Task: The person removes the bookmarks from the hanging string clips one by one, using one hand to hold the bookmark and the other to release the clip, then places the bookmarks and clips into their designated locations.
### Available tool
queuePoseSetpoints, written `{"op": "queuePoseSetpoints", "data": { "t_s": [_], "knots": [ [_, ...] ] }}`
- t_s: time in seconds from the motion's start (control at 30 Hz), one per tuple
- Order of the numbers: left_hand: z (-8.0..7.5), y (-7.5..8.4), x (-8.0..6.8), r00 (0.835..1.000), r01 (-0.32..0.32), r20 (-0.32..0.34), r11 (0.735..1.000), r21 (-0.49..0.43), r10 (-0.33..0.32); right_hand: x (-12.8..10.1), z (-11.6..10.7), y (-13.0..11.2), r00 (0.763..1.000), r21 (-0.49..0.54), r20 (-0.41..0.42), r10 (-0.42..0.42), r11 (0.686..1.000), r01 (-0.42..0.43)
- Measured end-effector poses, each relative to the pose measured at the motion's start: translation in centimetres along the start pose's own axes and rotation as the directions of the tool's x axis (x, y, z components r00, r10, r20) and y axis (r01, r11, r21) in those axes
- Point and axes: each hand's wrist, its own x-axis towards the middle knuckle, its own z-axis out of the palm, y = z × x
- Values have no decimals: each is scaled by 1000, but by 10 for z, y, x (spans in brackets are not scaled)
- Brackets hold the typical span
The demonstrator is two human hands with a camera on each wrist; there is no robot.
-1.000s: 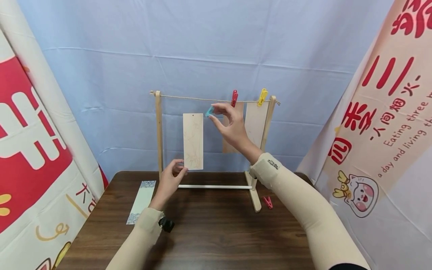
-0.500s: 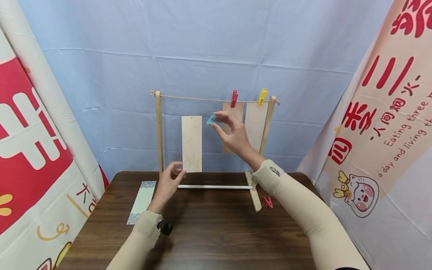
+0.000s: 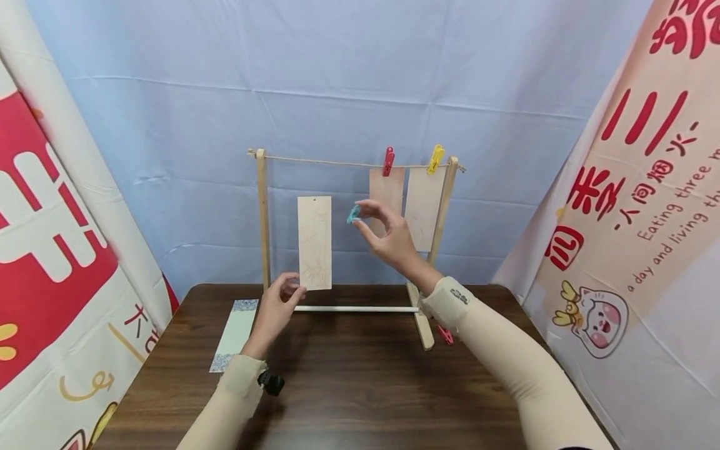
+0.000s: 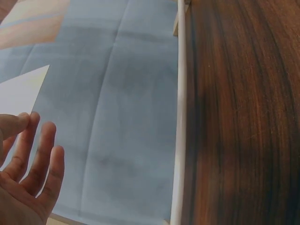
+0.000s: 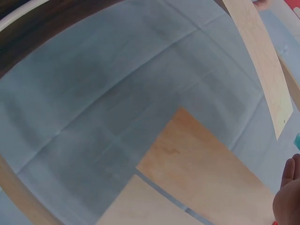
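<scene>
From the head camera I see my left hand (image 3: 279,304) pinching the bottom edge of a pale bookmark card (image 3: 314,242), which stands upright, long axis vertical, its top well below the string (image 3: 320,162) of the wooden rack (image 3: 262,219). My right hand (image 3: 388,234) pinches a small teal clothespin (image 3: 353,214) just right of the card's upper edge, nearer that top than the left hand is. Two cards hang under a red clip (image 3: 388,161) and a yellow clip (image 3: 435,159).

The left wrist view shows relaxed fingers (image 4: 40,154) beside the card's corner (image 4: 21,91).

The right wrist view catches only a fingertip (image 5: 287,197), the held card's strip (image 5: 260,61) and a hanging card (image 5: 206,173).
</scene>
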Motion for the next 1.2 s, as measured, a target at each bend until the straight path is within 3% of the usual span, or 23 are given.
{"op": "queuePoseSetpoints", "data": {
  "t_s": [0.5, 1.2],
  "knots": [
    [0, -4, -7, 999, 36, -6, 999, -1, -36, -28, 1, 9, 998, -8, 11, 67, 998, -67],
    [-3, -20, -21, 999, 27, -23, 999, 42, -26, -64, -4, 24, 998, 16, -24, 65, 998, -65]
  ]
}}
